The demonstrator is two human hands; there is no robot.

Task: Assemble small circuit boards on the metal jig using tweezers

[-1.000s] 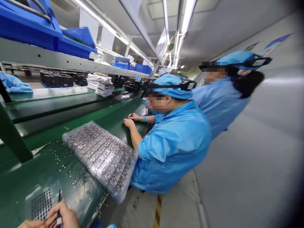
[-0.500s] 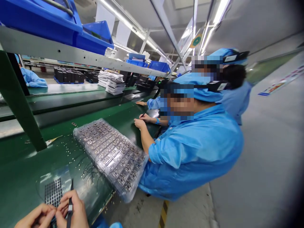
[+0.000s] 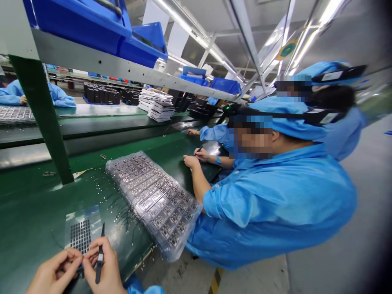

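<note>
Green workbench (image 3: 33,220), two near hands (image 3: 56,269) (image 3: 105,265), one tweezers (image 3: 100,261), one gridded sheet (image 3: 81,236)

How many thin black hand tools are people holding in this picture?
2: one black tweezer-like tool in the wearer's right hand, one thin dark tool in the nearest co-worker's hand. Others may be hidden.

A small piece (image 3: 80,270) between left hand (image 3: 58,269) and right hand (image 3: 104,263) is mostly hidden; the bottom edge crops both. The top edge cuts a blue bin (image 3: 76,26).
</note>
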